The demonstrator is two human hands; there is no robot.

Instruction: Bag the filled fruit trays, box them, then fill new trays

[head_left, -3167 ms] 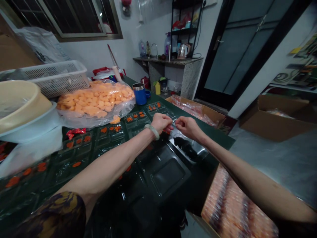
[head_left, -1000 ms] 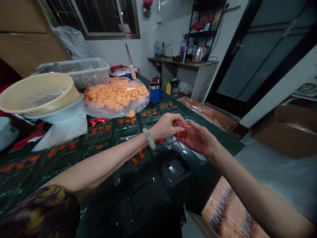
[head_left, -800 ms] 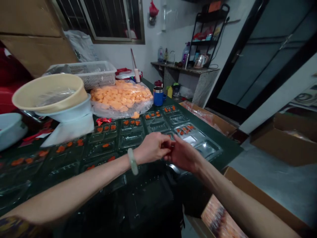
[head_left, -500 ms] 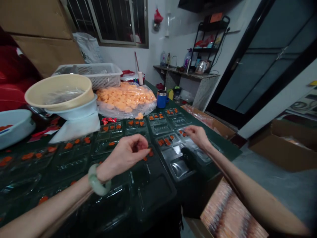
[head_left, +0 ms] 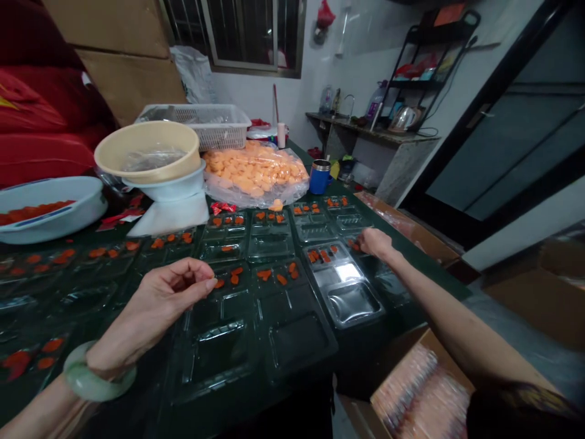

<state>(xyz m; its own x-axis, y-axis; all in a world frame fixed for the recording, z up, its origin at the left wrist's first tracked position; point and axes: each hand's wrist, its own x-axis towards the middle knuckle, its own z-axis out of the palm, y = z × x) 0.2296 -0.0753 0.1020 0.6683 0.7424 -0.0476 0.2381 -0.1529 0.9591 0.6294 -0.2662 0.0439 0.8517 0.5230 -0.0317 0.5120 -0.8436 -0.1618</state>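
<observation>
My left hand (head_left: 162, 305), with a pale green bangle (head_left: 98, 373) at the wrist, hovers at the top of a clear plastic tray (head_left: 219, 341). Its thumb and index finger are pinched beside a small orange-red slice (head_left: 220, 283); whether they hold it I cannot tell. Farther right, my right hand (head_left: 377, 245) reaches down with curled fingers to a clear tray (head_left: 388, 277), against some orange-red pieces (head_left: 353, 244). What is in those fingers is hidden. Between the hands, another tray (head_left: 297, 341) has several orange-red slices (head_left: 281, 279) in its upper compartments.
Behind the trays lie a clear bag of pale orange pieces (head_left: 256, 174) and a blue mug (head_left: 320, 178). Stacked basins (head_left: 146, 137) and a light blue basin (head_left: 59, 210) stand left. An open carton (head_left: 423, 390) sits below the table's right side.
My left hand has moved left from the middle tray, uncovering its slices. The right hand stays over the same tray, its fingers now lower and more curled. The view has shifted.
</observation>
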